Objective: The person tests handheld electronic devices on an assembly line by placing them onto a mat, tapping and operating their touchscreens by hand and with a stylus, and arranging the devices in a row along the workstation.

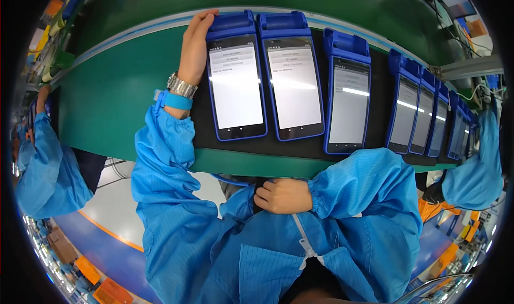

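My left hand point(197, 43) rests along the left side of a blue handheld payment terminal point(236, 84), its outstretched fingers reaching up to the device's top corner. That terminal lies face up with its white screen lit. Close beside it, a second blue terminal point(293, 84) also shows a bright screen. A third terminal point(350, 98), with a dimmer screen, lies farther right. Below the table's front edge, my right hand point(284, 195) is held against my front with its fingers curled in; whatever they may hold is hidden.
More blue terminals point(405, 111) continue rightward in a row on a black mat point(206, 138). Under it is a green table point(112, 100). Blue-sleeved people sit at the left point(51, 167) and right point(476, 165). Cables point(474, 92) hang at the far right.
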### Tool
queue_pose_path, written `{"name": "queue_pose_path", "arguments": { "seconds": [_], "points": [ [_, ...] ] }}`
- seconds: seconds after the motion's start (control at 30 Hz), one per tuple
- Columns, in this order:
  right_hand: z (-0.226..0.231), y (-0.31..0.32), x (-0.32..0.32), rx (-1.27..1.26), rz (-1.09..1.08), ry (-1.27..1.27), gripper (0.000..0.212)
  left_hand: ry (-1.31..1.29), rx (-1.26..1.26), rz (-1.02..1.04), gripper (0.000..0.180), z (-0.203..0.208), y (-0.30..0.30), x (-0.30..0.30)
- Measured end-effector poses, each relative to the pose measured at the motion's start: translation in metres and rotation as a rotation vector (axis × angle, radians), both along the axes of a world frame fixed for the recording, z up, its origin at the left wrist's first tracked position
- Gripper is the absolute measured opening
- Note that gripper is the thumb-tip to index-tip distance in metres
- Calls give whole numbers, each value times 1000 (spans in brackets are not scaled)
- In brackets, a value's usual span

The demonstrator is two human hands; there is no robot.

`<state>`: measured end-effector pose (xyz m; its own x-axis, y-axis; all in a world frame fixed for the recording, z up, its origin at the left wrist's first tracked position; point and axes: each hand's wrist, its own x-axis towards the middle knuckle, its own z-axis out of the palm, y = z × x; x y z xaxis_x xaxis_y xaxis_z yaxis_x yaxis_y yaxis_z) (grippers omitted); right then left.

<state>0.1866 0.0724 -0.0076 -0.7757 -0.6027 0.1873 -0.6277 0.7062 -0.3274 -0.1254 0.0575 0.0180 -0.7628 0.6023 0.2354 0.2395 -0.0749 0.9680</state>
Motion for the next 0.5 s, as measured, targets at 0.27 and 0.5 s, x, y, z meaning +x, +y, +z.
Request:
{"name": "queue_pose_path", "arguments": {
  "seconds": [0.27,0.5],
  "points": [
    [-4,-10,0,-267,-68,-61,14,57,-19,0,40,-18,-3,-6],
    [12,-7,0,-425,-75,118,18,-55,18,-18,52,-12,1,0]
  ]
}}
